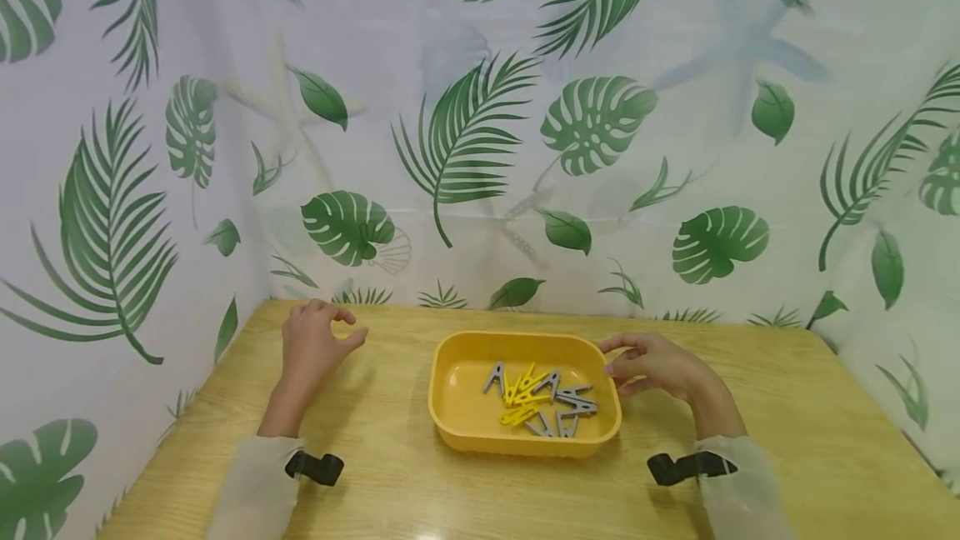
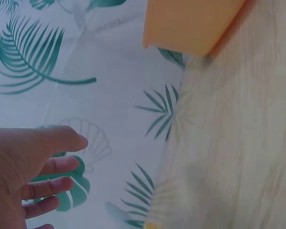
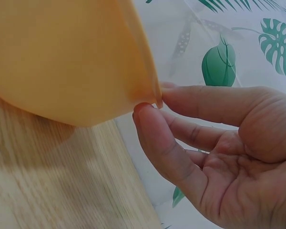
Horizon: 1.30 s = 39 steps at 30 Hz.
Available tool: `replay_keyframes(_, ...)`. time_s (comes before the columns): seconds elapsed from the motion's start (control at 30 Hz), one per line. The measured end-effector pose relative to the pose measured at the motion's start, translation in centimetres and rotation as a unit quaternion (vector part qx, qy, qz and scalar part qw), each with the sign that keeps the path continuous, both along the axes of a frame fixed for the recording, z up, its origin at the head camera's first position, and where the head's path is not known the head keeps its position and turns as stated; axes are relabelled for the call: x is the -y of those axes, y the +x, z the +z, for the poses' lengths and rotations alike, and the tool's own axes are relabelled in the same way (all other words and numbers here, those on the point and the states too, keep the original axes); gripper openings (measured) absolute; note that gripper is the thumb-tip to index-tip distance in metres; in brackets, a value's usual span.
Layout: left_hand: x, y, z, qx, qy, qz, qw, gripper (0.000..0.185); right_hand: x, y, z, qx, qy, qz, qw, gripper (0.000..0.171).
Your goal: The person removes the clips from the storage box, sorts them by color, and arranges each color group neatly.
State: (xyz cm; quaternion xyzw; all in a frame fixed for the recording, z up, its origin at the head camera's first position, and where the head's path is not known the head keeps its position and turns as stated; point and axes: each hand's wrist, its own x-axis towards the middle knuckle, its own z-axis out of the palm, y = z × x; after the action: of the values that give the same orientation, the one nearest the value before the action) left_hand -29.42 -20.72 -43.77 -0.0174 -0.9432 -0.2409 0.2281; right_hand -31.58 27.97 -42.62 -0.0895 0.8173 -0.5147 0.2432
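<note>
A yellow plastic basin [image 1: 442, 407] with rounded corners stands mid-table, with several grey and yellow clothespins [image 1: 525, 394] lying inside, mostly toward its right half. At the basin's right end, my right hand [image 1: 652, 365] pinches the rim. The right wrist view shows the thumb [image 3: 155, 129] under the lip and the index finger [image 3: 205, 102] at its outer edge. My left hand [image 1: 315, 340] is raised over the far left of the table, apart from the basin. Its fingers [image 2: 50, 186] are loosely bent and hold nothing.
A light wood-grain table [image 1: 375, 490] carries the basin. White sheets [image 1: 480, 273] printed with green leaves hang behind it and along both sides. Each wrist wears a black band with a small camera [image 1: 322, 469].
</note>
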Motion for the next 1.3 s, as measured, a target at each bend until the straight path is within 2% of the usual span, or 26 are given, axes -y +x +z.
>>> replay_keyframes(0.2, -3.9, 0.8, 2.0, -0.029, -0.01, -0.068, 0.9972, 0.021, 0.1, -0.1, -0.3, 0.001, 0.001, 0.0, 1.0, 0.053)
replay_keyframes(0.37, -7.3, 1.1, 3.3, -0.036, -0.026, -0.138, 0.9895, 0.018, 0.2, -0.3, -0.5, -0.002, -0.004, 0.009, 1.0, 0.053)
replay_keyframes(0.57, -10.7, 1.0, 3.9, -0.017, -0.074, -0.222, 0.972, 0.016, 0.3, -0.6, -0.4, -0.003, -0.005, 0.01, 1.0, 0.054)
replay_keyframes(0.83, -13.7, 1.1, 3.2, 0.003, -0.141, -0.324, 0.9356, 0.014, 0.2, -0.6, 0.0, 0.001, -0.001, 0.01, 1.0, 0.054)
replay_keyframes(1.03, -15.5, 1.6, 2.1, 0.028, -0.223, -0.346, 0.911, 0.017, 0.0, -0.5, 0.1, 0.008, 0.002, 0.006, 1.0, 0.054)
replay_keyframes(1.2, -16.6, 2.0, 1.1, 0.053, -0.295, -0.337, 0.8923, 0.019, 0.0, -0.2, 0.2, 0.009, 0.002, 0.004, 1.0, 0.053)
replay_keyframes(1.3, -17.1, 2.1, 0.5, 0.065, -0.319, -0.327, 0.887, 0.019, -0.1, 0.0, 0.3, 0.009, 0.0, 0.003, 1.0, 0.053)
